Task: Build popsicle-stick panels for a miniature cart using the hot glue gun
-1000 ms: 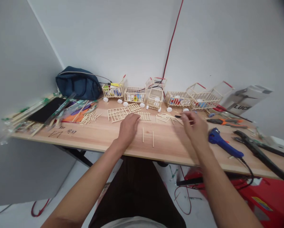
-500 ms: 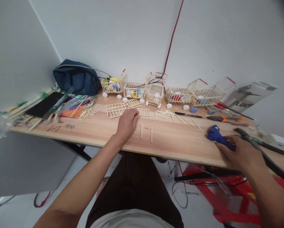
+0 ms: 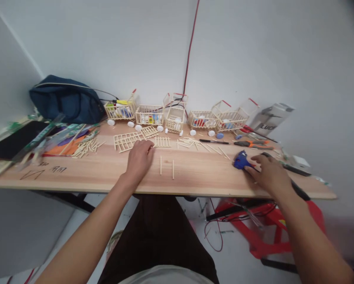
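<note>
My right hand (image 3: 268,173) lies over the handle of a blue glue gun (image 3: 241,161) at the right of the wooden table (image 3: 106,173), fingers curled around it. My left hand (image 3: 139,157) rests on the table with its fingers bent, touching a flat lattice of thin wooden sticks (image 3: 126,141). Two loose sticks (image 3: 166,166) lie parallel just right of that hand. More loose sticks (image 3: 191,142) are scattered behind them.
Several small stick-built carts (image 3: 171,116) with white wheels stand along the wall. A dark blue bag (image 3: 63,100) sits at the back left beside coloured sheets and stick packs (image 3: 61,138). Pliers (image 3: 252,144), a black pen (image 3: 214,141) and black tools (image 3: 295,170) lie at right. A red stool (image 3: 271,232) stands underneath.
My right hand left the loose sticks in the middle, swung right and closed over the blue glue gun. My left hand stayed on the lattice. The view shifted right.
</note>
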A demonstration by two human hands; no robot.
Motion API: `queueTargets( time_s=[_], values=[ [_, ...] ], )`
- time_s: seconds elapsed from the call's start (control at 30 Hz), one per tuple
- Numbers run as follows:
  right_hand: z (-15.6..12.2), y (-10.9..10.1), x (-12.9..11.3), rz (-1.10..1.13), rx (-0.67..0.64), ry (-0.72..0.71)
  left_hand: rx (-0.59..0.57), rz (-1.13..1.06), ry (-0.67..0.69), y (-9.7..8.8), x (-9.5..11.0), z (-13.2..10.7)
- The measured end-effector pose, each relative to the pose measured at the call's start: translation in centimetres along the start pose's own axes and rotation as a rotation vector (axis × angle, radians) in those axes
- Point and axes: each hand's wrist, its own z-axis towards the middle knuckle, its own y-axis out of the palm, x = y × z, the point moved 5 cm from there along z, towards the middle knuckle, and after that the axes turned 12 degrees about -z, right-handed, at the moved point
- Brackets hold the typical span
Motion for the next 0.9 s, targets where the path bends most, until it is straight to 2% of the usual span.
queueTargets(
  time_s=[0.13, 0.2, 0.4, 0.57, 0.63, 0.7, 0.73, 0.83, 0.9],
  values=[
    [0.1, 0.7, -0.3, -0.096, -0.133, 0.022, -0.012, 0.013, 0.011, 0.0, 0.1, 0.2],
    [0.1, 1.0, -0.1, -0.107, -0.156, 0.039, -0.011, 0.018, 0.012, 0.0, 0.0, 0.2],
    [0.1, 1.8, 0.5, 0.023, -0.131, 0.016, 0.012, 0.035, -0.017, 0.0, -0.3, 0.0],
    [-0.9, 0.3, 0.6, 0.231, -0.088, 0.044, 0.002, 0.087, -0.07, -0.2, -1.1, -0.3],
    [-1.5, -0.9, 0.5, 0.448, -0.07, 0.11, -0.002, 0.104, -0.08, -0.4, -1.5, -0.4],
    [-1.9, -1.9, 0.0, 0.85, -0.029, 0.219, -0.012, 0.112, -0.079, -0.6, -1.6, -0.5],
    [-1.9, -2.3, -0.6, 0.977, -0.005, 0.244, -0.017, 0.113, -0.076, -0.7, -1.6, -0.6],
    [-0.9, -2.9, -3.9, 1.343, -0.028, 0.258, -0.028, 0.116, -0.068, -1.0, -1.5, -0.7],
    [0.1, -3.1, -7.1, 1.503, -0.121, 0.173, -0.02, 0.117, -0.067, -1.3, -1.3, -0.8]
  ],
)
